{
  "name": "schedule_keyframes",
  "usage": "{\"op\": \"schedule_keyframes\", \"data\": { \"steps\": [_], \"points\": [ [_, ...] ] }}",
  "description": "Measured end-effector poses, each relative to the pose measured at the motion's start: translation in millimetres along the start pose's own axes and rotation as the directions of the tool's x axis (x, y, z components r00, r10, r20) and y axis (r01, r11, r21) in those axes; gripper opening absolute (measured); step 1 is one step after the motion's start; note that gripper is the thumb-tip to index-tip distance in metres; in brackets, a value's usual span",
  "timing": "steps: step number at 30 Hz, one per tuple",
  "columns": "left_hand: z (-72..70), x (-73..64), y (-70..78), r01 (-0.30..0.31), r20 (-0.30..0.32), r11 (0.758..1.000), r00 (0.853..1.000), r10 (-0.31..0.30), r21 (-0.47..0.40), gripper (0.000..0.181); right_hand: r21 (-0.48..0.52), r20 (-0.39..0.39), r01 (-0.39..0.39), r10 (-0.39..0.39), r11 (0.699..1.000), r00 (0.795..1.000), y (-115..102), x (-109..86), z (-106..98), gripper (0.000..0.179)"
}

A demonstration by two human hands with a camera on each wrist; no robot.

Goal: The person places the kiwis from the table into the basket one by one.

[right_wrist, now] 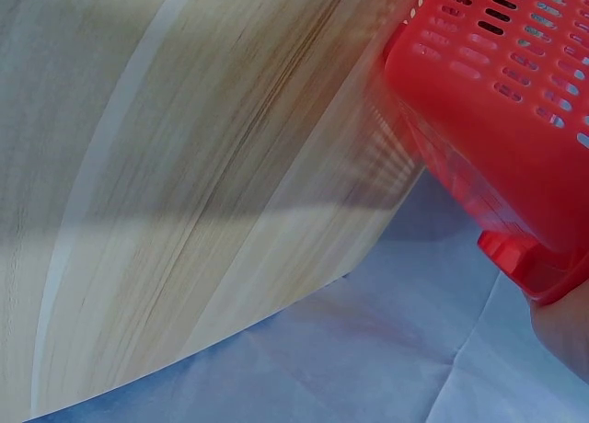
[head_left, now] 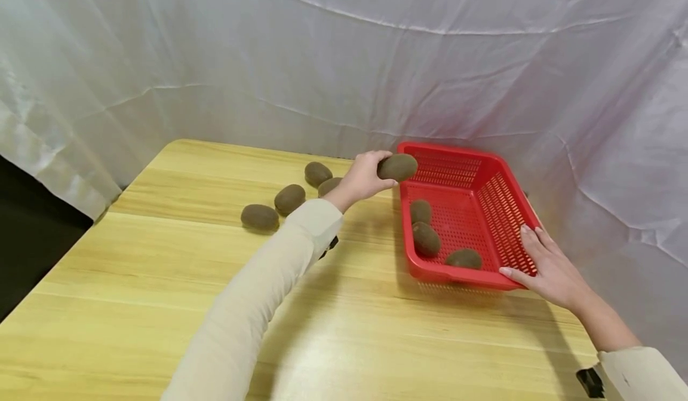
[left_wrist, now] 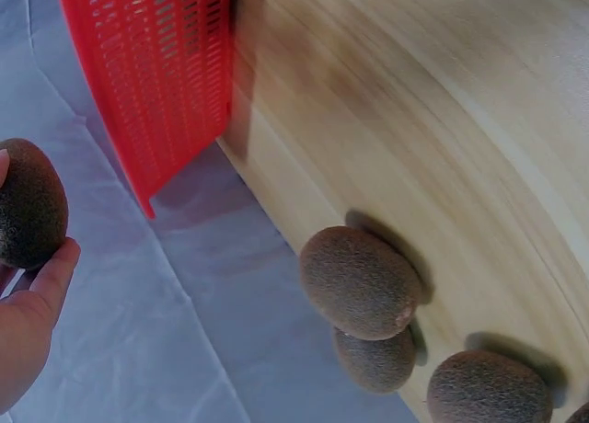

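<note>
In the head view my left hand holds a brown kiwi between thumb and fingers, raised at the left rim of a red plastic basket. The same kiwi shows at the left edge of the left wrist view. My right hand grips the basket's near right corner, thumb on the front rim and fingers over the right side. Three kiwis lie inside the basket, including one kiwi by its left wall and another kiwi near the front.
Several loose kiwis lie on the wooden table left of the basket, among them a far kiwi and a leftmost kiwi. My left wrist partly hides one. A pale cloth hangs behind the table and along its right side.
</note>
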State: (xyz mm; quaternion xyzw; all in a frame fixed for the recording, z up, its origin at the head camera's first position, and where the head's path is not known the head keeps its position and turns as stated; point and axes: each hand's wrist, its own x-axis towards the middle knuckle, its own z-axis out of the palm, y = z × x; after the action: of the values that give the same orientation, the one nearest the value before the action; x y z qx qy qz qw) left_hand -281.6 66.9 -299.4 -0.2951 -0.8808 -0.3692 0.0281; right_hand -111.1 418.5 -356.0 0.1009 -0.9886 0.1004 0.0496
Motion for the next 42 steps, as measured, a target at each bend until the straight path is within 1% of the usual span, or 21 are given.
{"op": "schedule_keyframes", "data": {
  "steps": [5, 9, 14, 18, 21, 25, 28, 34, 36, 39, 42],
  "points": [
    [0.8, 2.1, 7.2, -0.013, -0.001, 1.0, 1.0, 0.013, -0.002, 0.057, -0.008, 0.001, 0.003, -0.003, 1.0, 1.0, 2, 1.5, 0, 0.088],
    [7.5, 4.3, 13.2, -0.009, 0.01, 1.0, 1.0, 0.009, -0.017, 0.057, -0.014, 0.002, 0.007, -0.007, 1.0, 1.0, 3, 2.1, 0, 0.088],
    [23.1, 8.9, 24.6, -0.03, 0.015, 0.999, 0.999, 0.031, -0.035, 0.059, -0.01, 0.004, 0.012, -0.012, 1.0, 1.0, 4, 2.8, -2, 0.088],
    [36.0, 11.3, 36.9, -0.067, 0.033, 0.998, 0.997, 0.067, -0.019, 0.06, -0.002, 0.003, 0.006, -0.006, 1.0, 1.0, 4, 1.3, -2, 0.088],
    [45.0, 12.4, 46.3, -0.08, 0.044, 0.997, 0.996, 0.081, -0.015, 0.06, -0.002, -0.002, 0.006, -0.006, 1.0, 1.0, 4, -0.4, -2, 0.088],
    [56.7, 13.4, 57.5, -0.084, 0.059, 0.996, 0.995, 0.086, -0.02, 0.058, -0.005, -0.002, 0.004, -0.004, 1.0, 1.0, 6, -1.8, -4, 0.088],
    [66.2, 13.7, 64.1, -0.081, 0.084, 0.996, 0.993, 0.084, -0.034, 0.058, -0.002, 0.01, -0.008, 0.008, 1.0, 1.0, 8, -3.3, -5, 0.088],
    [85.7, 12.9, 70.3, -0.053, 0.138, 0.998, 0.989, 0.055, -0.02, 0.059, 0.003, 0.006, -0.014, 0.014, 1.0, 1.0, 9, -6.3, -4, 0.087],
    [91.1, 12.8, 70.9, -0.054, 0.151, 0.999, 0.987, 0.054, -0.01, 0.058, 0.004, 0.002, -0.015, 0.015, 1.0, 1.0, 10, -6.9, -4, 0.087],
    [98.1, 12.6, 71.9, -0.067, 0.17, 0.998, 0.983, 0.064, 0.009, 0.057, 0.004, -0.002, -0.017, 0.017, 1.0, 1.0, 10, -7.9, -4, 0.087],
    [103.7, 11.7, 73.0, -0.096, 0.188, 0.995, 0.978, 0.088, 0.034, 0.056, 0.007, -0.001, -0.02, 0.02, 1.0, 1.0, 10, -8.2, -4, 0.087]
  ]
}}
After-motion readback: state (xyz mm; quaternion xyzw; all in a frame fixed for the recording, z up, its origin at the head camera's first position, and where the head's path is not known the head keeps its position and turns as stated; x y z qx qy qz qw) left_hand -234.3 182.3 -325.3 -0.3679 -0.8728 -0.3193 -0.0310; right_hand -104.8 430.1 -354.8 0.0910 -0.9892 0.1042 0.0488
